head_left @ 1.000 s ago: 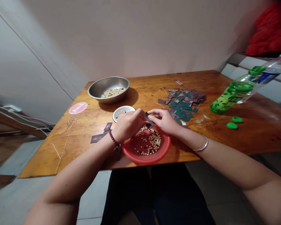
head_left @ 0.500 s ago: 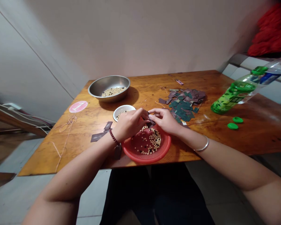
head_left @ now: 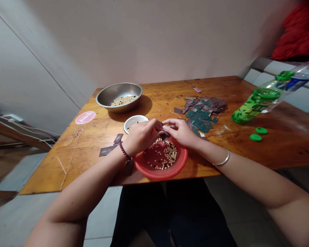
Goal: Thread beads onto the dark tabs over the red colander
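Note:
Above the far rim of a red plastic basket (head_left: 161, 175), my left hand (head_left: 143, 134) and my right hand (head_left: 179, 131) meet fingertip to fingertip. Between them they pinch a small dark brown piece (head_left: 165, 134) that looks like a cloth or leather patch, partly hidden by the fingers. Pale and black beans or beads (head_left: 170, 152) lie in the basket, mostly toward its right side. Behind my left hand stands a small white bowl (head_left: 128, 120) with more of them. Several dark brown pieces (head_left: 107, 151) lie by my left wrist.
A steel basin (head_left: 118, 108) of the same small balls stands at the back left. Right of centre is a heap of green and brown patches (head_left: 202, 113). Bottles (head_left: 257, 103) and green caps (head_left: 255, 137) are at the right; a pink tag (head_left: 85, 117) and string (head_left: 71, 161) at the left.
Almost nothing differs. Both hands keep their pinch on the dark brown piece over the basket, and the whole view has shifted very slightly.

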`<state>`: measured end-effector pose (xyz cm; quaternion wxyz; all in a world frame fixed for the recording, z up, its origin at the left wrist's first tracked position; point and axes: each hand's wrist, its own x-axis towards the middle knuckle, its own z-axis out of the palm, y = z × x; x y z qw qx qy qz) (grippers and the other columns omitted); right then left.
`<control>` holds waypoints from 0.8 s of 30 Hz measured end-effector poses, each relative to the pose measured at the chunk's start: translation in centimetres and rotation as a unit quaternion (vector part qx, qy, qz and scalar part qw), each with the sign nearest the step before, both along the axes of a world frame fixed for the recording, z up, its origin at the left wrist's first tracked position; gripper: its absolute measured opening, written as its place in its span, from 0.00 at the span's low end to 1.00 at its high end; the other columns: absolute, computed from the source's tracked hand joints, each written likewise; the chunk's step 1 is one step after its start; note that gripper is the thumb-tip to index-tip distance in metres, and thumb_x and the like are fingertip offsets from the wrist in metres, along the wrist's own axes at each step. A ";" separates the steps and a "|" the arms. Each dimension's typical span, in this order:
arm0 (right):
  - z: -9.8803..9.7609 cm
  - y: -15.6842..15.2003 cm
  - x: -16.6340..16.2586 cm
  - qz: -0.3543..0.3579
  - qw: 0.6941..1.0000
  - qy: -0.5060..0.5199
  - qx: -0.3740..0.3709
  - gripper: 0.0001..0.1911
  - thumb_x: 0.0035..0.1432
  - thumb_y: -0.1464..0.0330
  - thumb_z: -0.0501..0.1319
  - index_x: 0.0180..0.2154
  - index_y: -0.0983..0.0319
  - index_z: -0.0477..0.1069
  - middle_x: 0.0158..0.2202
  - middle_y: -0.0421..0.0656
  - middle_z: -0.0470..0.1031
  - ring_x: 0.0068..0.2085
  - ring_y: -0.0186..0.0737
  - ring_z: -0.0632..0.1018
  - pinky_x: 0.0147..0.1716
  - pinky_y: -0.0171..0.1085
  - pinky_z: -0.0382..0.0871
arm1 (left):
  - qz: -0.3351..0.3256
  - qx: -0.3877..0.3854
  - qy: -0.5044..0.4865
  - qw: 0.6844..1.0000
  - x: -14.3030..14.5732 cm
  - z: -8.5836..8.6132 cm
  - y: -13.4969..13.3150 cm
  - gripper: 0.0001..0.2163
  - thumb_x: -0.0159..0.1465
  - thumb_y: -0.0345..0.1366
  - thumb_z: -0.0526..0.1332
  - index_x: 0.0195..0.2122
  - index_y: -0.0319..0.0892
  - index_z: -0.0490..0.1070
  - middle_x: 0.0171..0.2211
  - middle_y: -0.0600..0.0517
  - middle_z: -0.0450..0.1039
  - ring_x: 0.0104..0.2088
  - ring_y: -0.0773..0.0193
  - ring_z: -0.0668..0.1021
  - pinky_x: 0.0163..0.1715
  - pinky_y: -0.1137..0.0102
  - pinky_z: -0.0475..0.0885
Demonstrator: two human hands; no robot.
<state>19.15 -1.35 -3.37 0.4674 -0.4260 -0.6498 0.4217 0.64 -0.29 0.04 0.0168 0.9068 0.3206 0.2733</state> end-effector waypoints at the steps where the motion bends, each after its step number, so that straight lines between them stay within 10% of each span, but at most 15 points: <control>1: 0.0 0.0 0.0 0.001 1.000 0.000 0.000 0.12 0.55 0.65 0.60 0.40 0.65 0.72 0.31 0.45 0.78 0.33 0.39 0.79 0.36 0.39 0.74 | 0.001 0.001 0.001 1.000 0.0 0.0 0.0 0.08 0.63 0.41 0.57 0.37 0.42 0.68 0.32 0.52 0.74 0.30 0.69 0.74 0.30 0.74 0.64; 24: -0.1 0.0 0.0 -0.004 1.000 -0.001 0.006 0.13 0.55 0.66 0.60 0.41 0.66 0.72 0.33 0.46 0.78 0.33 0.39 0.79 0.37 0.40 0.74 | -0.005 0.015 0.011 1.000 -0.1 -0.4 0.2 0.07 0.64 0.39 0.56 0.37 0.42 0.69 0.30 0.52 0.73 0.29 0.69 0.73 0.31 0.74 0.64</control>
